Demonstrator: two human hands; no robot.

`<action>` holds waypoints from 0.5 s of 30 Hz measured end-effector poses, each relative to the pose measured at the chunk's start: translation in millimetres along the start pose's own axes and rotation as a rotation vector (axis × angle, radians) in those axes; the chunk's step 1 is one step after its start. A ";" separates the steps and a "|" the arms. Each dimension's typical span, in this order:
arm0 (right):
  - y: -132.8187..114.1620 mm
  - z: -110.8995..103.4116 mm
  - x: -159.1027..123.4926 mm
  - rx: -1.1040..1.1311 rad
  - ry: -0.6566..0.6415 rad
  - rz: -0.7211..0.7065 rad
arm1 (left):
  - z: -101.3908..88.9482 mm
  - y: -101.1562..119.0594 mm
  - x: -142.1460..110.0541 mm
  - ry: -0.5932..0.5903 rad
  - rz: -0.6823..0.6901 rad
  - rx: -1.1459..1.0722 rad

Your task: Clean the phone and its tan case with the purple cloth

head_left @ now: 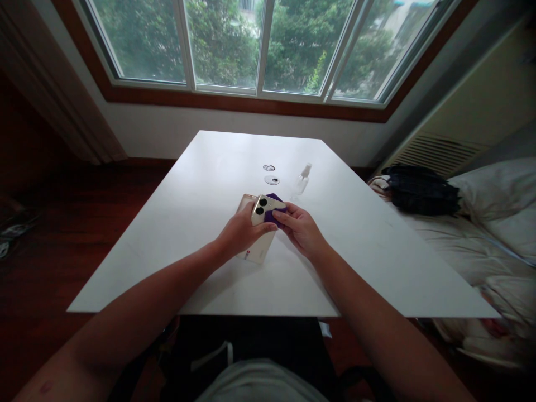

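Note:
My left hand (238, 230) is closed around a pale gold phone (268, 201), its back facing up with black camera lenses at one corner. A purple cloth (271, 218) is pinched in the fingers of my right hand (305, 230) and pressed against the phone's back and edge. Part of the cloth shows behind the phone. Under my hands lies a flat cream rectangular object (260, 249) with a small red mark near its lower end; I cannot tell exactly what it is, as my left hand and the phone cover part of it.
On the white table (355, 268), a clear spray bottle (302, 180) stands beyond my right hand. Two small round flat items (272, 180) lie farther back. Windows are ahead; a dark bag (421, 188) rests on pale bedding (494, 195) at the right.

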State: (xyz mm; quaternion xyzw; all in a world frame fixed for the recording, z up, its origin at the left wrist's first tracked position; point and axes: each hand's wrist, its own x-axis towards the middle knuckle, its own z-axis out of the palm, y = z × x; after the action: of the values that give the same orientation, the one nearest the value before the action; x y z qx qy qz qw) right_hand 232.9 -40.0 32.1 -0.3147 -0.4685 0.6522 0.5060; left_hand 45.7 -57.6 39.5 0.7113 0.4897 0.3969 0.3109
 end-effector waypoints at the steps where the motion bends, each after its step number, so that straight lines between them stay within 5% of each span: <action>1: 0.5 -0.7 0.4 -0.014 0.018 0.003 | 0.1 0.1 -0.3 -0.005 -0.002 -0.002; 10: 6.9 -6.0 4.9 -0.307 0.217 -0.080 | 9.0 -3.6 -1.2 -0.055 -0.016 -0.063; 15: 6.7 -3.8 3.9 -0.156 0.096 -0.033 | 6.9 -4.1 -0.1 -0.045 0.017 -0.086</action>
State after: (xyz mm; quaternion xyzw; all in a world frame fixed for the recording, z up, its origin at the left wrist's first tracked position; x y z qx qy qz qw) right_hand 232.7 -35.5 24.7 -0.3762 -0.4980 0.5894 0.5129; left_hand 49.8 -56.7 32.7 0.7102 0.4591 0.4042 0.3486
